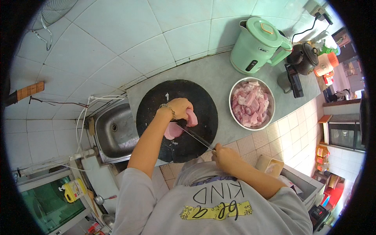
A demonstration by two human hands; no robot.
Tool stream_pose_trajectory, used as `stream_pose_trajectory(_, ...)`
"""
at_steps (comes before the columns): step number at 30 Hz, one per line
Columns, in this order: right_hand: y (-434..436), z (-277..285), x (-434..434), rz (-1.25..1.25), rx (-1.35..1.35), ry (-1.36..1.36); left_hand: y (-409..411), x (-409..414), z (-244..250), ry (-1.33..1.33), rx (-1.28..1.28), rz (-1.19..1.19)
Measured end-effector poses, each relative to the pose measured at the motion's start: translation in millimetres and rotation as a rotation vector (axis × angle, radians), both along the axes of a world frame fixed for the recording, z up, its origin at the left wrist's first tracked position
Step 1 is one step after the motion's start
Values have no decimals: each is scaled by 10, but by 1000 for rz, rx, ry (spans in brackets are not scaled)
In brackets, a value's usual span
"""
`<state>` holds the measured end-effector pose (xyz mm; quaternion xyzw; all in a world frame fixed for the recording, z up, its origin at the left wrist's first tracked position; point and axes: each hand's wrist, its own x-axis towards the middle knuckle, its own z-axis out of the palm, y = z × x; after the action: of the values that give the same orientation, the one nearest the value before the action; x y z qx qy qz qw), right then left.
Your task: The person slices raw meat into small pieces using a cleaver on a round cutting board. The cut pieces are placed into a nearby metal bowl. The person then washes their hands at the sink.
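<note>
A dark round chopping block [202, 97] rests on the grey counter. My left hand [179, 106], with a bracelet at the wrist, grips a pink piece of raw meat [192, 118] over the middle of the block. Another slab of raw meat [172, 131] lies flat on the block under that wrist. In my right hand [224, 157] is the handle of a knife [197, 137], its blade pointing up and left with the tip beside the meat. To the right stands a round metal bowl [231, 114] heaped with cut raw meat [251, 103].
A stainless steel sink [114, 141] adjoins the block on the left. Behind the bowl stands a green electric kettle [255, 47], then a dark teapot [305, 58] and a phone [294, 80] propped on a grey cup [283, 82]. A tiled wall [141, 35] bounds the counter's back.
</note>
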<state>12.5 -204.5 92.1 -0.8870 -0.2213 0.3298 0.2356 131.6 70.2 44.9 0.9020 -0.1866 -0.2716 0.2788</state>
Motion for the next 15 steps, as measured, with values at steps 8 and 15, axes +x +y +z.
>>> stream_pose_trajectory(8, -238, -72, 48, -9, 53, 38, -122, 41, 162, 464, -419, 472)
stream_pose_trajectory(15, -867, 296, 72, -246, -5, 126, -218, -520, -50, 294, -175, 743)
